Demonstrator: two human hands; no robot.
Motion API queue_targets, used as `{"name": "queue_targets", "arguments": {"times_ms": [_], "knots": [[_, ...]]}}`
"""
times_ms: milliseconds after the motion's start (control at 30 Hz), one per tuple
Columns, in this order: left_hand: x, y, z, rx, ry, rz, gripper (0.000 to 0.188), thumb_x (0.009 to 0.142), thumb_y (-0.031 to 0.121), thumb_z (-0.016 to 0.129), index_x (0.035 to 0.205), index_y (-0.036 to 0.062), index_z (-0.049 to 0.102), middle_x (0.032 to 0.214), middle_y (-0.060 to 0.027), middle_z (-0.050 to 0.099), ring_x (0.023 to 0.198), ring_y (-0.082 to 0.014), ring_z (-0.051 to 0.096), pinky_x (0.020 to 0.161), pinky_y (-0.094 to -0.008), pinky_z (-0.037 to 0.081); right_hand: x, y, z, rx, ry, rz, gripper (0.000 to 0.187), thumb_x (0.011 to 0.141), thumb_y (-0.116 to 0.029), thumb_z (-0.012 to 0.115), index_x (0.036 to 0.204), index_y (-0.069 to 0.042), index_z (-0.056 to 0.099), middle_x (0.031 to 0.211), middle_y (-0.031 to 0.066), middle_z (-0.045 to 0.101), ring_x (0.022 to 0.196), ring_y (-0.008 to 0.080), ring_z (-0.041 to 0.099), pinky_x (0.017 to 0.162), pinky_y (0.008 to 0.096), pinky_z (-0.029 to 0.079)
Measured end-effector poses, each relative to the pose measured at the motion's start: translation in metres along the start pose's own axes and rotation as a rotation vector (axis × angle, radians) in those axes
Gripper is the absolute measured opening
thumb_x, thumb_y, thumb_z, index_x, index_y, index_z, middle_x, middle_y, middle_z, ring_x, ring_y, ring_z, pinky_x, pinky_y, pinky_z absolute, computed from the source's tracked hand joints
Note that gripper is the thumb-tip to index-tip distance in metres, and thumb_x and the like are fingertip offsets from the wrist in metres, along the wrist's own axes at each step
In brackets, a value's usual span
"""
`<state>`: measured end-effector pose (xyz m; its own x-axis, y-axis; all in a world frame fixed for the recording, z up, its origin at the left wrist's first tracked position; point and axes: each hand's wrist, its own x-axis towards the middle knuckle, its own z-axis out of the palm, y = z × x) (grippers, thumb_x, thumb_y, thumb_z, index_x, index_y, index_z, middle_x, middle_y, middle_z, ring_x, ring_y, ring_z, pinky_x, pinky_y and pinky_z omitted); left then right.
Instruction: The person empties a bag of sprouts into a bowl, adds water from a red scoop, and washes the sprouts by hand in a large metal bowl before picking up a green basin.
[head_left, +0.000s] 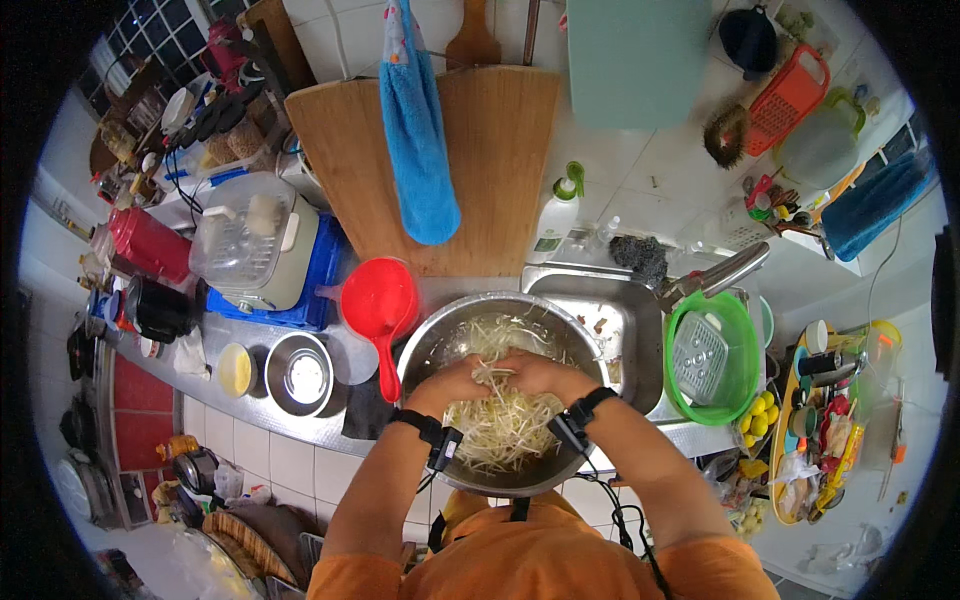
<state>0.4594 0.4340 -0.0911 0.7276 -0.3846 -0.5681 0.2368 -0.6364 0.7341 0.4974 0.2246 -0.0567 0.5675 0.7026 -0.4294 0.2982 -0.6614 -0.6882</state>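
Observation:
A large stainless steel bowl [505, 484] stands at the counter's front edge, overlapping the left side of the sink. White bean sprouts [508, 425] fill much of it. Both of my hands are inside the bowl, close together near its middle. My left hand [450, 386] has its fingers curled round sprouts, some poking up between the two hands. My right hand [543, 375] is likewise closed on sprouts, its fingertips turned inward toward the left. The fingertips are partly hidden among the sprouts. Dark straps with small devices circle both wrists.
Left of the bowl lie a red ladle-like scoop [378, 300] and a small steel bowl [299, 374]. A metal sink [640, 300] with a faucet [735, 268] is on the right, beside a green basin [750, 350]. A wooden board [330, 150] leans behind, near a pump bottle [556, 222].

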Motion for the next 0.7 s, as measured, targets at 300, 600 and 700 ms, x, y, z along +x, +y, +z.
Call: {"name": "queue_targets", "arguments": {"times_ms": [300, 600, 700], "knots": [[-0.046, 0.023, 0.041, -0.264, -0.03, -0.263, 0.114, 0.057, 0.045, 0.077, 0.135, -0.0068, 0.011, 0.133, -0.0272, 0.031, 0.123, -0.0329, 0.034, 0.101, -0.0328, 0.028, -0.101, -0.03, 0.011, 0.187, 0.116, 0.659, 0.108, 0.071, -0.056, 0.063, 0.136, 0.007, 0.004, 0.138, 0.0306, 0.019, 0.129, 0.0377, 0.024, 0.105, 0.035, 0.025], [-0.074, 0.057, 0.051, -0.993, 0.215, -0.124, 0.086, 0.067, 0.003, 0.07, 0.133, -0.0009, 0.015, 0.12, -0.0163, 0.045, 0.107, -0.0229, 0.047, 0.088, -0.0326, 0.043, -0.077, -0.026, 0.04, 0.992, 0.527, 0.244, 0.076, 0.068, -0.006, 0.072, 0.129, 0.001, 0.027, 0.121, 0.0119, 0.043, 0.106, 0.0185, 0.047, 0.089, 0.0284, 0.04], [-0.075, 0.048, 0.043, -0.99, 0.326, -0.013, 0.082, 0.069, -0.007, 0.065, 0.134, 0.0024, 0.015, 0.118, -0.0141, 0.046, 0.104, -0.0227, 0.05, 0.084, -0.035, 0.046, -0.088, -0.049, 0.012, 1.019, 0.545, 0.147, 0.062, 0.07, 0.001, 0.068, 0.123, -0.003, 0.035, 0.113, 0.0061, 0.047, 0.099, 0.0153, 0.049, 0.085, 0.0272, 0.042]]}}
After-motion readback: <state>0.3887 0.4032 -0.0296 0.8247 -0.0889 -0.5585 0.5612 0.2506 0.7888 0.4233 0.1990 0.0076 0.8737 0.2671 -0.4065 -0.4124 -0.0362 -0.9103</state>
